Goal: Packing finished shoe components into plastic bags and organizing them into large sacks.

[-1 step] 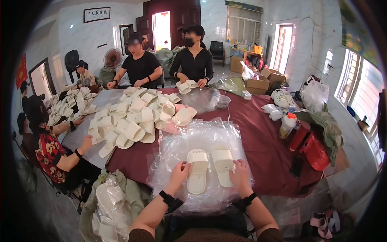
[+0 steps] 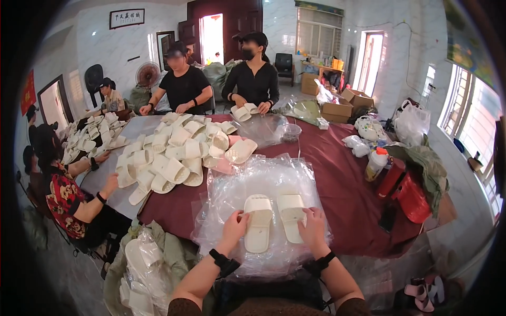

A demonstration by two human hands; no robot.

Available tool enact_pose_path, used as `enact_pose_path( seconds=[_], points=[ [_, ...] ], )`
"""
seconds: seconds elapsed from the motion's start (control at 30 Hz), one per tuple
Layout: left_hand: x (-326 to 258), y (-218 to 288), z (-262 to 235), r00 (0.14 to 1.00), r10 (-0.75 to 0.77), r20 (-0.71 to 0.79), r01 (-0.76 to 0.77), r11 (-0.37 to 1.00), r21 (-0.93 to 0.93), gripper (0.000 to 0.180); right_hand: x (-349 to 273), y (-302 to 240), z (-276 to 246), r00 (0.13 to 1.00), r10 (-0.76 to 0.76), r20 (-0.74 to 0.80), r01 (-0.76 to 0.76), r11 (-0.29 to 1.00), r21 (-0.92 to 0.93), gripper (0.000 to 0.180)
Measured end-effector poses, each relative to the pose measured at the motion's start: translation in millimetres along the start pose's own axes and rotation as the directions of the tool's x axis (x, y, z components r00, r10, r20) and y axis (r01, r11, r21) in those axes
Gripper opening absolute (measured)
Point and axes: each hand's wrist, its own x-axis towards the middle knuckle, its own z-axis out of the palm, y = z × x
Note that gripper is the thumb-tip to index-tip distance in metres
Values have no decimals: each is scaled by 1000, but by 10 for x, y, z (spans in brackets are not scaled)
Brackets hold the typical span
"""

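Two cream slippers lie side by side, straps toward the far end, on a stack of clear plastic bags point(image 2: 284, 176) at the table's front edge. My left hand point(image 2: 235, 229) is closed on the outer edge of the left slipper point(image 2: 257, 238), thumb and fingers beside its strap. At the right slipper point(image 2: 290, 203), my right hand point(image 2: 314, 227) grips the outer edge in the same way. Both slippers rest flat, a narrow gap between them. Black bands circle both my wrists.
A large heap of cream slippers point(image 2: 171, 150) covers the table's left half. Bagged slippers point(image 2: 143, 258) fill a sack at lower left. On the right stand a bottle point(image 2: 376, 164) and a red cylinder point(image 2: 392, 176). Co-workers sit or stand at the left and far sides.
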Motion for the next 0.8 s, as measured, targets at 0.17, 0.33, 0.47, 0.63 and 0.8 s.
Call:
enact_pose_path(
  seconds=[0.17, 0.33, 0.47, 0.63, 0.8],
  points=[
    [-133, 195, 98, 980, 142, -138, -114, 975, 192, 45, 120, -491, -21, 961, -57, 272, 59, 998, 1, 48],
    [-216, 186, 214, 968, 246, -51, -215, 917, 337, 49, 233, -519, 340, 883, 162, 441, -52, 966, -251, 64],
    [-283, 150, 143, 961, 273, 39, -269, 899, 345, 57, 332, -413, 438, 862, 240, 447, -184, 969, -165, 61],
    [-403, 291, -13, 964, 180, 196, -228, 940, 255, 67, 339, -347, 412, 920, 203, 337, -165, 977, -136, 56],
    [-479, 179, -117, 775, 442, 452, -630, 601, 493, 70, 263, -261, 618, 972, 96, 215, -23, 947, -321, 54]
  ],
)
